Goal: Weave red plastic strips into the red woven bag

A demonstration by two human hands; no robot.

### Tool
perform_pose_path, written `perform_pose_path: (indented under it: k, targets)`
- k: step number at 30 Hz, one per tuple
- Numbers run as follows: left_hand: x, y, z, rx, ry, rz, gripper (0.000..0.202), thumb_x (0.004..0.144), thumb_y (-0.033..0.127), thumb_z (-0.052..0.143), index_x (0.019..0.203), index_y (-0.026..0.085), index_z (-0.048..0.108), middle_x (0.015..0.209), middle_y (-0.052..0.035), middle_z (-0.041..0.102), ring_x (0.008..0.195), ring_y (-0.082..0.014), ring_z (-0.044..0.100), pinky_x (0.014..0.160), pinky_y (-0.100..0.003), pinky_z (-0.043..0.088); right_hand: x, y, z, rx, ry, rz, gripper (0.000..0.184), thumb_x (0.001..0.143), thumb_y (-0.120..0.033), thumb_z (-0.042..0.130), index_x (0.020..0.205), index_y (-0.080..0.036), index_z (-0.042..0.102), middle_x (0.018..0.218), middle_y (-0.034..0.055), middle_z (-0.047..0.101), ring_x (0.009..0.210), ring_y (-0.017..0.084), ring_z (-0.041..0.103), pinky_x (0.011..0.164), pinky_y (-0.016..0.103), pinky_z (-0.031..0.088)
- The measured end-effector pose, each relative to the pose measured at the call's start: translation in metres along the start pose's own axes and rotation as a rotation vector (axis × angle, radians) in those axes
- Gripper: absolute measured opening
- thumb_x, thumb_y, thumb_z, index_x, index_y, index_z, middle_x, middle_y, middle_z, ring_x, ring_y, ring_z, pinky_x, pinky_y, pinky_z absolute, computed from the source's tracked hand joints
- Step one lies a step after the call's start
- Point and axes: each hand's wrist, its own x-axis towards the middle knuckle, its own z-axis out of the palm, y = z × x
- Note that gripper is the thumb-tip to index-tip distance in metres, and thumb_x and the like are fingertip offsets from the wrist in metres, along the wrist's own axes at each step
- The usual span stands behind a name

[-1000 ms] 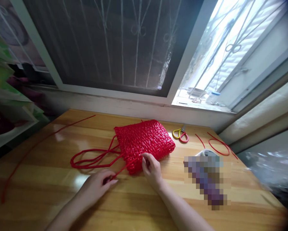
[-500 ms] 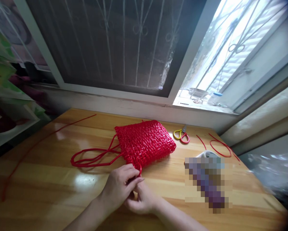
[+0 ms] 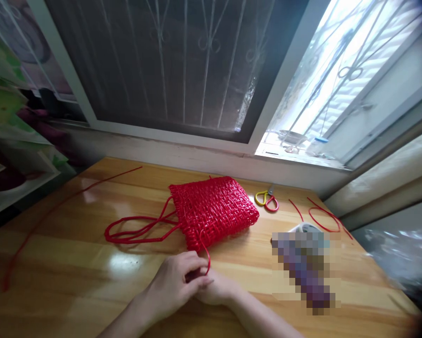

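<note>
A woven red bag (image 3: 214, 211) lies on its side on the wooden table, its two long looped handles (image 3: 136, 231) stretched to the left. From the bag's near edge a thin red cord (image 3: 208, 256) curves down to my hands. My left hand (image 3: 179, 279) is closed, fingers curled and thumb bent in, where the cord runs into its grasp. Against it, just in front of the bag, rests my right hand (image 3: 216, 287); its fingers are hidden behind the left hand.
Scissors (image 3: 266, 200) with one yellow and one red handle lie behind the bag on the right. Loose red cords (image 3: 324, 217) sit near the right edge, another long cord (image 3: 59, 206) on the left. A blurred-out object (image 3: 302, 272) lies right of my hands; a window stands behind the table.
Both hands have shifted slightly down, away from the bag. More of the thin red cord now shows between the bag and my fingers. My right hand's fingers are now more hidden.
</note>
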Motion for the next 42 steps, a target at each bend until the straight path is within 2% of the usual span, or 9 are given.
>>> perform_pose_path:
  k: [4, 7, 9, 13, 16, 20, 26, 33, 42]
  targets:
    - [-0.004, -0.024, 0.001, -0.236, 0.368, -0.139, 0.023, 0.083, 0.035, 0.047, 0.076, 0.018, 0.061, 0.068, 0.0001, 0.057, 0.065, -0.0118, 0.052, 0.060, -0.020, 0.039, 0.000, -0.003, -0.005, 0.066, 0.331, -0.005, 0.017, 0.084, -0.014, 0.041, 0.085, -0.017, 0.059, 0.068, 0.0001, 0.056, 0.056, 0.009, 0.051, 0.053, 0.019, 0.045]
    - [-0.001, -0.046, 0.005, -0.316, 0.467, -0.248, 0.022, 0.081, 0.036, 0.051, 0.071, 0.018, 0.058, 0.058, 0.0025, 0.051, 0.057, -0.0107, 0.048, 0.056, -0.020, 0.037, 0.002, 0.001, -0.018, 0.008, 0.664, -0.053, 0.021, 0.088, -0.018, 0.039, 0.096, -0.018, 0.059, 0.064, -0.0008, 0.054, 0.051, 0.008, 0.048, 0.048, 0.019, 0.042]
    - [0.004, -0.056, 0.011, -0.424, 0.517, -0.285, 0.017, 0.074, 0.034, 0.060, 0.078, 0.018, 0.059, 0.067, 0.0014, 0.057, 0.064, -0.0119, 0.052, 0.062, -0.020, 0.041, 0.003, 0.005, -0.027, -0.111, 0.770, -0.056, 0.023, 0.088, -0.019, 0.042, 0.101, -0.020, 0.061, 0.068, 0.0003, 0.054, 0.055, 0.009, 0.050, 0.054, 0.021, 0.044]
    - [0.018, -0.062, 0.019, -0.777, 0.576, -0.351, 0.031, 0.059, 0.026, 0.073, 0.084, 0.016, 0.059, 0.082, -0.0024, 0.063, 0.080, -0.0154, 0.058, 0.077, -0.026, 0.044, 0.005, 0.004, -0.037, -0.283, 0.801, -0.048, 0.025, 0.087, -0.020, 0.046, 0.105, -0.023, 0.063, 0.080, 0.0036, 0.056, 0.069, 0.012, 0.055, 0.063, 0.025, 0.047]
    - [0.024, -0.058, 0.018, -1.070, 0.467, -0.397, 0.038, 0.060, 0.020, 0.074, 0.094, 0.015, 0.059, 0.093, -0.0049, 0.066, 0.090, -0.0164, 0.059, 0.085, -0.028, 0.044, 0.006, 0.003, -0.035, -0.318, 0.797, -0.064, 0.022, 0.085, -0.019, 0.049, 0.100, -0.022, 0.064, 0.084, 0.0047, 0.057, 0.076, 0.014, 0.057, 0.067, 0.026, 0.048]
    - [0.030, -0.051, 0.015, -1.336, 0.323, -0.395, 0.033, 0.070, 0.013, 0.066, 0.102, 0.015, 0.059, 0.101, -0.0062, 0.066, 0.096, -0.0170, 0.060, 0.089, -0.028, 0.044, 0.007, 0.011, -0.025, -0.154, 0.820, 0.005, 0.009, 0.083, -0.022, 0.052, 0.086, -0.018, 0.060, 0.069, 0.0005, 0.057, 0.053, 0.010, 0.054, 0.049, 0.020, 0.046]
    - [0.038, -0.053, 0.022, -1.426, 0.278, -0.399, 0.025, 0.076, 0.013, 0.061, 0.101, 0.014, 0.061, 0.099, -0.0068, 0.068, 0.093, -0.0170, 0.062, 0.084, -0.026, 0.048, 0.012, 0.022, -0.021, -0.236, 0.870, 0.076, 0.015, 0.081, -0.028, 0.056, 0.070, -0.017, 0.054, 0.063, -0.0001, 0.061, 0.052, 0.009, 0.053, 0.050, 0.019, 0.044]
    - [0.036, -0.054, 0.024, -1.439, 0.269, -0.393, 0.029, 0.074, 0.013, 0.063, 0.103, 0.015, 0.060, 0.101, -0.0054, 0.067, 0.098, -0.0169, 0.060, 0.092, -0.028, 0.043, 0.021, 0.020, -0.025, -0.338, 0.977, 0.047, 0.016, 0.082, -0.027, 0.054, 0.069, -0.018, 0.052, 0.064, 0.0005, 0.064, 0.054, 0.010, 0.056, 0.055, 0.020, 0.045]
    - [0.031, -0.061, 0.022, -1.445, 0.227, -0.356, 0.039, 0.064, 0.001, 0.056, 0.099, 0.015, 0.062, 0.101, -0.0037, 0.067, 0.097, -0.0162, 0.059, 0.087, -0.026, 0.043, 0.019, 0.025, -0.026, -0.465, 0.856, 0.084, 0.021, 0.083, -0.028, 0.053, 0.064, -0.018, 0.052, 0.061, -0.0006, 0.060, 0.052, 0.009, 0.051, 0.051, 0.018, 0.040]
